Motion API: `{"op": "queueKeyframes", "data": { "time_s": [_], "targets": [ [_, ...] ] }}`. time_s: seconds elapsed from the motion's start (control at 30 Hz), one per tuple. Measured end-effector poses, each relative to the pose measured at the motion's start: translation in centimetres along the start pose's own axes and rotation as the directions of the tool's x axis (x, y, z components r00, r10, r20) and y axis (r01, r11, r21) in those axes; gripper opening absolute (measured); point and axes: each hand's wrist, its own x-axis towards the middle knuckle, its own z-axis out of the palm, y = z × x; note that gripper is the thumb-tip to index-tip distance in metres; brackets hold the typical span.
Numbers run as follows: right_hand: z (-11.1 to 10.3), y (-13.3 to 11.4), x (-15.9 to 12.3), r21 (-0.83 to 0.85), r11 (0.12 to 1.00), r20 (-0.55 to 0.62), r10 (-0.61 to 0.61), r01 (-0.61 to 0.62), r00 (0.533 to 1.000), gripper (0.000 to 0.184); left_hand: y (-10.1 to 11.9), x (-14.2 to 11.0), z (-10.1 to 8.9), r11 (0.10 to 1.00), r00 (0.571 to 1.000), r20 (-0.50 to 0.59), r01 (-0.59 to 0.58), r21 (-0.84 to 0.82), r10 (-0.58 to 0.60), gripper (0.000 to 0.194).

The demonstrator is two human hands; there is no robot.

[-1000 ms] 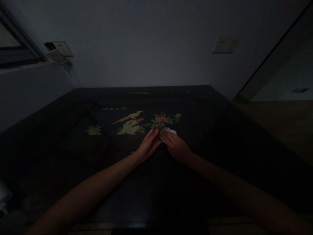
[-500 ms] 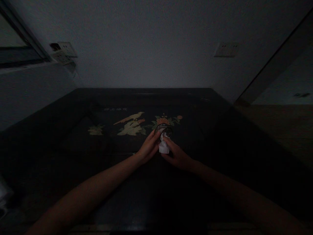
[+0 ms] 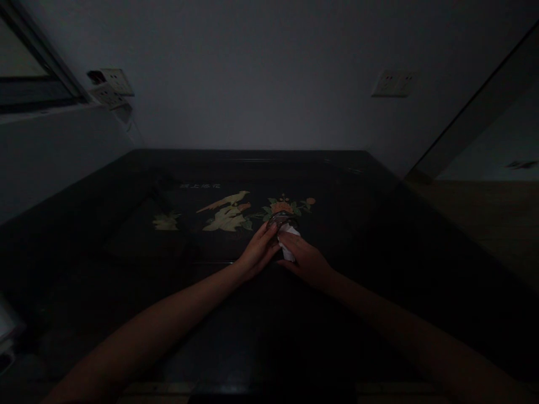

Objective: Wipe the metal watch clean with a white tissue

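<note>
- The left hand (image 3: 259, 249) grips a glassy object (image 3: 283, 217) with a rounded rim, thumb on the side facing the viewer, above the middle of the tabletop (image 3: 236, 325).
- The right hand (image 3: 309, 261) is closed around a crumpled white tissue (image 3: 288, 253), perhaps a cloth, and holds it up against the right and near side of the glassy object; the two hands are close together.
- As for progress, the glassy object is in hand and the tissue is at it; neither is set down. How much of the object the tissue has covered cannot be told in this dim light.
- The glassy object may be a bowl or a cup. The fingers and tissue hide much of it, so whether anything is inside cannot be told.
- Just beyond the hands, the dark, glossy tabletop shows an orange flower (image 3: 281, 207) with leaves, a pale bird (image 3: 236, 199) to the left, and a line of characters (image 3: 200, 186) farther off.
- At the far side stands a plain wall (image 3: 252, 73), with socket plates at left (image 3: 118, 82) and right (image 3: 394, 83).
- At the near left edge is a pale item (image 3: 8, 322), cut off and too dark to name.
</note>
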Motion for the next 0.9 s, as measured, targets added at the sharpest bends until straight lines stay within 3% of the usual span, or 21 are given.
{"op": "queueKeyframes", "data": {
  "time_s": [0.13,0.53,0.9],
  "targets": [
    [-0.3,0.4,0.1,-0.142,0.989,0.001,-0.037,0.036,0.999,0.044,-0.1,0.1,-0.2,1.000,1.000,-0.005,0.003,0.000,-0.003,0.026],
    [-1.4,0.2,0.4,-0.444,0.895,0.015,-0.047,0.048,0.999,0.041,-0.4,0.0,-0.4,0.998,1.000,0.018,0.002,0.060,-0.003,0.033],
    [-1.1,0.2,0.5,-0.416,0.909,-0.007,-0.027,0.021,1.000,0.040,-0.1,-0.2,0.1,0.997,1.000,0.027,0.002,0.074,-0.004,0.034]
  ]
}}
